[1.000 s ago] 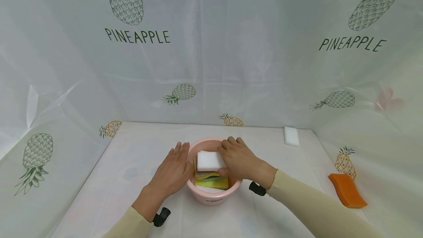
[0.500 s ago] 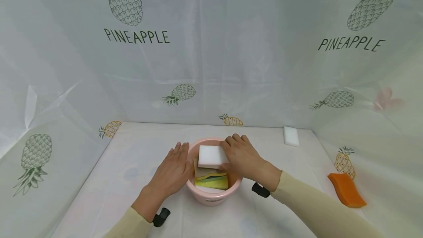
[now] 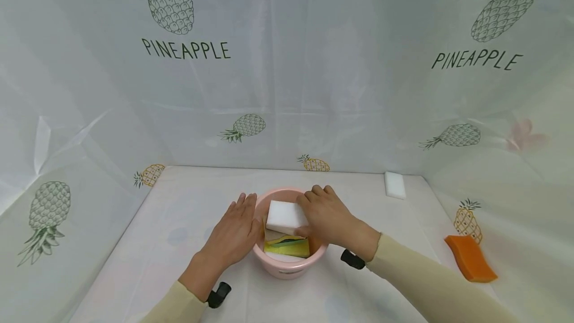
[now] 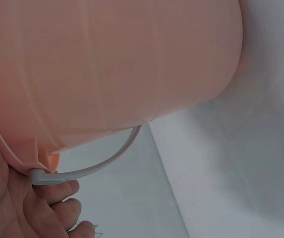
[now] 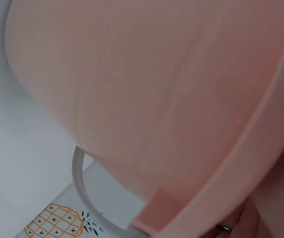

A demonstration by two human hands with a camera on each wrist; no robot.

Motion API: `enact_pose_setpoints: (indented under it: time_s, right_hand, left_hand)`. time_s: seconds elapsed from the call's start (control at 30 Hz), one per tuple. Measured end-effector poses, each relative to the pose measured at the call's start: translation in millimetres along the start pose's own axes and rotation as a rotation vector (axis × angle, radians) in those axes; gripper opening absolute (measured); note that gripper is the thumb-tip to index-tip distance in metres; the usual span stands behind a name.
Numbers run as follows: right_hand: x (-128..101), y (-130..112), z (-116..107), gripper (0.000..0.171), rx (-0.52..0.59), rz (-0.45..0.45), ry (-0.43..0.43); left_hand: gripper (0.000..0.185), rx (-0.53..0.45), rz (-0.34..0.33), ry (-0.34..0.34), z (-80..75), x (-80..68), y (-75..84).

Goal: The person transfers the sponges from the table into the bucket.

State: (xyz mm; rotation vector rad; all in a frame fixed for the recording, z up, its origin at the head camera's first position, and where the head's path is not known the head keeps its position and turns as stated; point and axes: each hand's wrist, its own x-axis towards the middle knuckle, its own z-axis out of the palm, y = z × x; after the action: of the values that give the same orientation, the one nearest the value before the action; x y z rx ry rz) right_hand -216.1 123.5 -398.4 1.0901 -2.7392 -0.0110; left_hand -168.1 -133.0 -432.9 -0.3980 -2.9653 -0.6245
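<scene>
A pink bucket [image 3: 287, 271] stands on the white-covered table in the head view. Over its left rim rests my left hand [image 3: 233, 236], fingers straight; the left wrist view has this hand [image 4: 30, 208] at the rim beside the grey handle [image 4: 92, 167]. My right hand [image 3: 329, 221] reaches over the right rim and grips a white sponge [image 3: 283, 215] by its right side. That sponge lies tilted in the bucket's mouth, above a tan piece [image 3: 271, 235] and a yellow sponge [image 3: 289, 249]. In the right wrist view the bucket wall [image 5: 132, 89] hides most of the hand.
Another white block [image 3: 395, 185] lies at the table's back right corner. Near the right edge rests an orange sponge [image 3: 471, 258]. Pineapple-printed sheeting [image 3: 287, 79] rises behind the table and along both sides.
My right hand lifted the white sponge slightly, then brought it down a little to the left, where it now tilts. The left hand and bucket have stayed put.
</scene>
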Motion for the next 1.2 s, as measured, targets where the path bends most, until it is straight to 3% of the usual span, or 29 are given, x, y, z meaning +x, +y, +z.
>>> enact_pose_setpoints:
  time_s: [0.23,0.37,0.57,0.83,1.2]
  right_hand:
    - [2.8,-1.5,6.7,0.064,-0.139,-0.098,0.064]
    - [4.2,-2.1,5.5,0.065,-0.155,-0.122,0.080]
    - [1.0,1.3,3.8,0.067,-0.070,-0.039,0.045]
    - [-1.6,3.7,-2.3,0.068,-0.063,0.007,0.066]
    - [-13.7,-9.4,-22.9,0.064,0.142,-0.078,-0.184]
  left_hand:
    - [0.061,-0.014,-0.010,-0.013,0.9,0.3,-0.6]
    - [0.060,-0.007,-0.002,-0.001,1.1,-0.2,-1.0]
    - [0.061,-0.004,-0.010,-0.002,1.8,-0.4,-1.1]
    - [0.061,-0.004,-0.015,-0.003,0.9,-0.4,-0.7]
    - [0.060,-0.013,0.021,0.003,0.7,1.7,-3.1]
